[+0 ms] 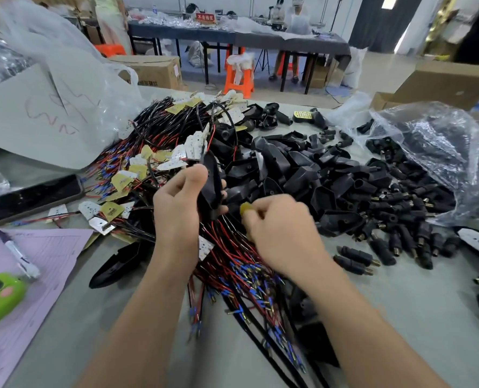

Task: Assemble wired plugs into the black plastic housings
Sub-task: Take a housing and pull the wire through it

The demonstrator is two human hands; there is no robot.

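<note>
My left hand [178,203] grips a black plastic housing [210,186] upright above the table's middle. Just right of it, my right hand [277,225] pinches a small yellow circuit board [245,208] whose wires run down into the heap. A tangle of red and black wires with small boards [160,152] spreads from the left centre down under my wrists. A heap of loose black housings [302,169] lies beyond my right hand. Small black plugs [400,236] are scattered to its right.
A phone [31,197] lies at the left edge. A purple sheet [50,261] carries a marker [17,253] and a green gadget [0,298]. Plastic bags [442,152] sit right and left. Cardboard boxes, orange stools, tables and seated people fill the background.
</note>
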